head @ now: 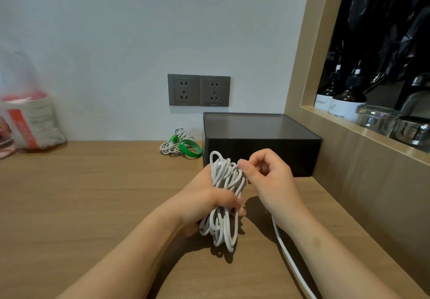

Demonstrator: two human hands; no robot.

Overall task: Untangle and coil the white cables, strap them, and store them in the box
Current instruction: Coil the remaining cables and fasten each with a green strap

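As left fingers (pixel 232 199) and right fingers (pixel 246 167) clutch cables (pixel 223 226), box (pixel 260 152) sits on desk (pixel 93 194) (wooden).

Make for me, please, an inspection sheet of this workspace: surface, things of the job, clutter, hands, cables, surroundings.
Surface: wooden counter, no spills seen.
Job's things: white cable bundle held over the counter; black box behind the hands; strapped coil and loose green strap left of the box.
Clutter: plastic bag with a packet, far left.
Grippers: left hand grips the bundle's middle; right hand curled at its top, thumb against it, pinch not confirmable.
Cables: loose cable end trails from under the right wrist toward the near edge.
Surroundings: two wall sockets, nothing plugged in; niche with bottles and glass jars, right.
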